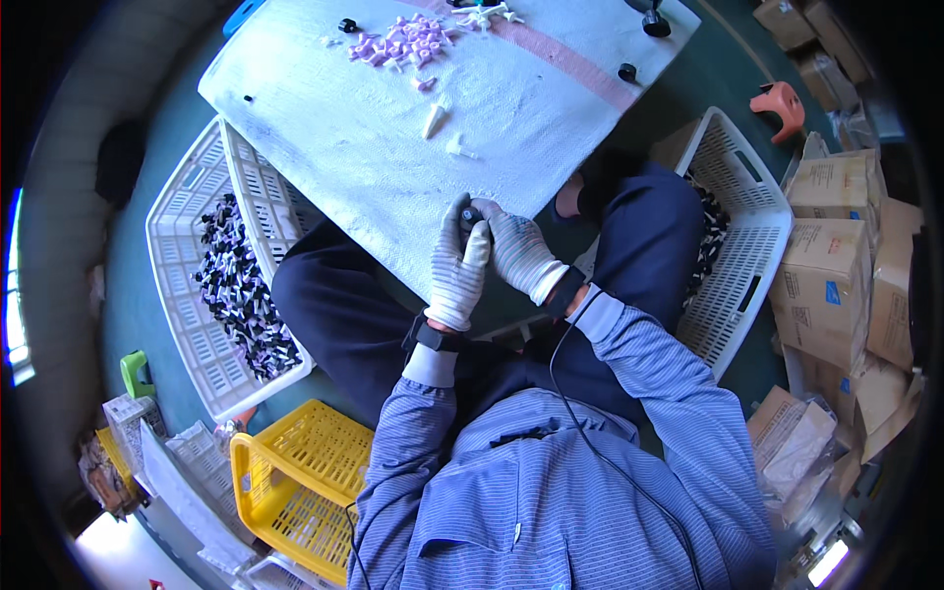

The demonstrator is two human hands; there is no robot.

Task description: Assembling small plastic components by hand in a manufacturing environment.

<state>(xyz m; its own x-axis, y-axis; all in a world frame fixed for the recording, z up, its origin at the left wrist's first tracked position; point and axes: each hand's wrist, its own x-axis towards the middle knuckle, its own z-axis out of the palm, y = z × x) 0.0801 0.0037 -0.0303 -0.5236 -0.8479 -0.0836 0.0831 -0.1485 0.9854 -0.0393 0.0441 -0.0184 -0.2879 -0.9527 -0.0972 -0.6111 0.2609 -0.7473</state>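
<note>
My left hand [456,265] and my right hand [520,252], both in white knit gloves, meet at the near edge of the white work table [344,162]. Between their fingertips they pinch a small round black part [469,214] with a pale centre; the fingers hide most of it. Farther up the table lie a white tapered piece [434,121] and a clear-looking white piece [460,147]. Beyond those is a pile of small pink and lilac plastic pieces [405,42]. White branched pieces [484,16] lie at the far edge.
White crates [167,280] on my left hold many black and lilac parts [244,285]. Another white crate [730,280] with black parts stands right of my knee. A yellow basket [258,492] sits lower left; cardboard boxes [818,280] are stacked at the right.
</note>
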